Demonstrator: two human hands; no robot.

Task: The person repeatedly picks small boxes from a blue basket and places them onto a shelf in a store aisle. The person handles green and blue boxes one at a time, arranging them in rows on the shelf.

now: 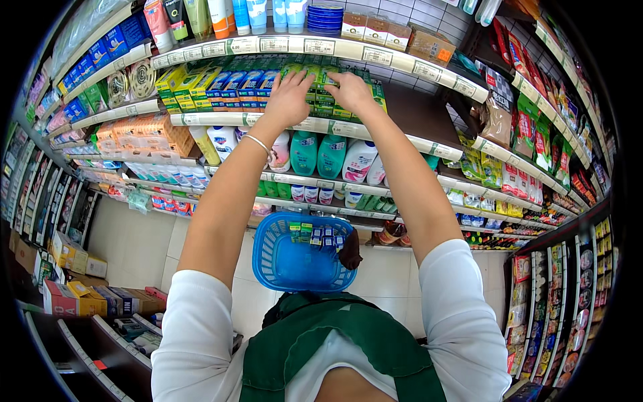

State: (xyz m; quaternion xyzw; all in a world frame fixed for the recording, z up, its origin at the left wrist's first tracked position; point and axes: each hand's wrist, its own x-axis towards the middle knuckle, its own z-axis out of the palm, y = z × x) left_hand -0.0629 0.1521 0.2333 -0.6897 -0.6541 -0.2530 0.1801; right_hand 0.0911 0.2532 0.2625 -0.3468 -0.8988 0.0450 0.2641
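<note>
My left hand [290, 100] lies palm down with its fingers spread over the tops of stacked small cartons on a shelf. Green-and-yellow cartons [324, 90] stand between it and my right hand [352, 93], whose thumb and fingers are apart and touch the cartons' right side. Neither hand is plainly closed around a carton. Left of my hands are blue-and-orange cartons [236, 90], then yellow-and-green cartons [187, 90]. Below, a blue plastic basket [296, 261] holds small green cartons [300, 231] and dark blue cartons [324, 238] at its far end.
Above runs a shelf with squeeze tubes [256, 17] and blue round tins [325, 19]. Teal shampoo bottles [304, 153] stand on the shelf below. Bagged goods [525, 125] fill the right shelves. Cardboard boxes [75, 299] sit at the left. A dark brown object [350, 250] overlaps the basket's edge.
</note>
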